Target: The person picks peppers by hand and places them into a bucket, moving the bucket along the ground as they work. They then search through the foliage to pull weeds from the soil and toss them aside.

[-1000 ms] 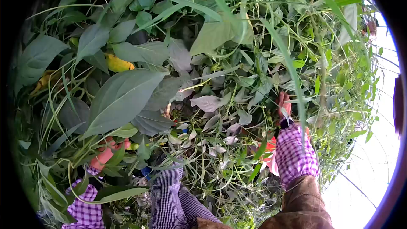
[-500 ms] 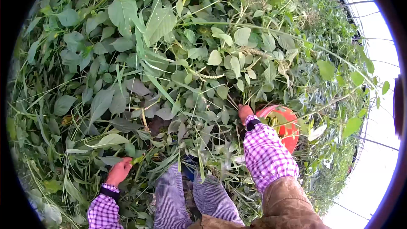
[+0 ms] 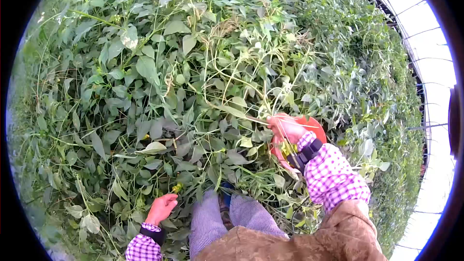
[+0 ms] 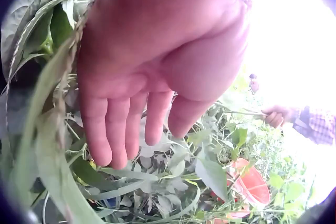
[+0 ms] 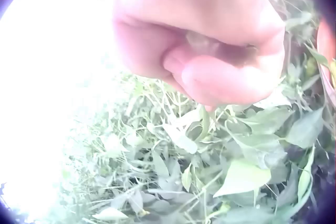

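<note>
My right hand [image 3: 286, 128] grips a bunch of pulled-up weed stems [image 3: 257, 120], whose branching, leafy tops spread up and left over the plants. Its fingers curl into a fist in the right wrist view, where the hand [image 5: 205, 71] looks washed out by light. Below this hand, and partly hidden by it, stands a red bucket [image 3: 316, 128] with yellow-green pieces [image 3: 289, 149] inside. My left hand [image 3: 162, 209] hangs low among the leaves, beside a small yellow-green cluster [image 3: 178, 187]. In the left wrist view its fingers [image 4: 116, 129] are loosely straight and hold nothing.
Dense leafy plants [image 3: 130, 96] surround both hands and reach up to the legs [image 3: 208, 222]. A long leaf blade [image 4: 47, 145] hangs close by the left wrist camera. Curved frame bars [image 3: 427, 126] stand against a bright wall at the right. Another person [image 4: 253, 83] is far off.
The head view has risen from among the leaves. My right hand has come up from low in the plants, bringing the stems over the bucket. The left hand stays low.
</note>
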Action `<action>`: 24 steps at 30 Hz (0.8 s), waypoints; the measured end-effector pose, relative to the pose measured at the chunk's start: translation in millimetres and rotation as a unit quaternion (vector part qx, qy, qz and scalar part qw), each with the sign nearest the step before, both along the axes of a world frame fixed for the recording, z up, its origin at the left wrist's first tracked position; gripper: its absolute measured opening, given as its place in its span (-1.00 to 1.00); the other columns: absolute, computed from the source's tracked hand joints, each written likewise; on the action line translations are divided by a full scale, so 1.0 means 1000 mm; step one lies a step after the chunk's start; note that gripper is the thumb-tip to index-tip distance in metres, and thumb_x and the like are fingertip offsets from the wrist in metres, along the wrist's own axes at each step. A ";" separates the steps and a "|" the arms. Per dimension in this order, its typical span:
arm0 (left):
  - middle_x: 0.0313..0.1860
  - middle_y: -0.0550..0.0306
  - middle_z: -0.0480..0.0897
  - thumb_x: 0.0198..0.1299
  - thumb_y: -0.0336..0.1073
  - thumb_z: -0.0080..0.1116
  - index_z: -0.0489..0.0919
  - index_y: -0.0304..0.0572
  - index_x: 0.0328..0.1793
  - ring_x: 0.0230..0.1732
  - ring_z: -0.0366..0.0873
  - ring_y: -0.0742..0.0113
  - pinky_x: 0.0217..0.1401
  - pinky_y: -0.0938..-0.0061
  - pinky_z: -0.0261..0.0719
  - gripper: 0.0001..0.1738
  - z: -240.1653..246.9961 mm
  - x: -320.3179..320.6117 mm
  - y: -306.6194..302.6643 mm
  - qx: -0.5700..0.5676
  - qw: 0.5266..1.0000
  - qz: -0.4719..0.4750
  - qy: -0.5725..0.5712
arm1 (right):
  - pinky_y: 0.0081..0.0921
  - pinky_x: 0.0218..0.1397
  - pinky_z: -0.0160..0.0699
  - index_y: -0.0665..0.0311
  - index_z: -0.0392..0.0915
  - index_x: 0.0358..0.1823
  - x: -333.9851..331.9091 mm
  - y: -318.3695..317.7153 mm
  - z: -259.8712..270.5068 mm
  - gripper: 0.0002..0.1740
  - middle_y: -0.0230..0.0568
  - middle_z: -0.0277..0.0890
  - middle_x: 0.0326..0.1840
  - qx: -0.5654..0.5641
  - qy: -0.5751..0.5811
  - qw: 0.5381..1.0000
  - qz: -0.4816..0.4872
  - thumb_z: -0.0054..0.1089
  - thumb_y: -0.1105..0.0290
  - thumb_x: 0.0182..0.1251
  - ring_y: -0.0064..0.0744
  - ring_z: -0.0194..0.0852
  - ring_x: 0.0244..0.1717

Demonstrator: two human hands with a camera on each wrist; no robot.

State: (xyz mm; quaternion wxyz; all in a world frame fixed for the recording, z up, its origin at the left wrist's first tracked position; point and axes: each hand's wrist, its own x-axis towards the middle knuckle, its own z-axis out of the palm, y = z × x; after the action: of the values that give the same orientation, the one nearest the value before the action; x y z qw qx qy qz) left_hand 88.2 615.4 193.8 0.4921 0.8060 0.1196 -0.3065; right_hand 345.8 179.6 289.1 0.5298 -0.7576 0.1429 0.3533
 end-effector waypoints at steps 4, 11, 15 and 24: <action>-0.10 0.04 0.67 0.22 -0.30 0.16 0.56 -0.28 0.10 -0.12 0.61 0.33 -0.02 0.47 0.54 -0.65 0.019 0.000 0.001 -0.031 0.998 0.049 -0.009 | -0.67 -0.74 -0.07 0.25 0.36 -0.32 0.012 -0.019 0.206 -0.72 -0.67 -0.01 -0.71 0.145 -0.074 0.982 -0.092 -0.06 0.21 0.49 -0.76 -0.15 -0.77; -0.11 0.10 0.65 0.24 -0.32 0.11 0.54 -0.25 0.14 -0.10 0.62 0.37 -0.10 0.51 0.53 -0.65 0.061 0.011 -0.012 -0.069 0.993 0.076 0.064 | -0.74 -0.70 -0.06 0.25 0.35 -0.28 -0.113 -0.135 0.347 -0.73 -0.66 -0.01 -0.69 0.072 -0.412 0.850 -0.321 -0.15 0.22 0.54 -0.80 -0.14 -0.74; -0.11 0.14 0.64 0.26 -0.29 0.07 0.54 -0.24 0.14 -0.14 0.62 0.39 -0.12 0.53 0.53 -0.65 0.068 0.045 -0.036 -0.041 0.994 -0.007 0.099 | -0.75 -0.70 -0.08 0.26 0.37 -0.25 -0.231 -0.199 0.354 -0.73 -0.65 -0.01 -0.69 -0.121 -0.474 0.773 -0.405 -0.12 0.21 0.53 -0.79 -0.16 -0.74; -0.11 0.16 0.63 0.30 -0.33 0.04 0.54 -0.21 0.12 -0.16 0.59 0.43 -0.19 0.55 0.53 -0.70 0.058 0.177 -0.140 0.024 0.978 -0.173 0.119 | -0.67 -0.63 -0.01 0.28 0.38 -0.25 -0.388 -0.296 0.345 -0.71 -0.59 -0.01 -0.66 -0.317 -0.388 0.521 -0.692 -0.12 0.19 0.53 -0.74 -0.11 -0.70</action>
State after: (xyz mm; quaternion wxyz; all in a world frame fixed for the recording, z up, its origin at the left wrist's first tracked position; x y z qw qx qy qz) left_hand 264.8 475.1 251.4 0.3943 0.7841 0.0437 -0.4772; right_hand -42.1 -116.7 633.6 0.3353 -0.6005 0.5050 -0.5215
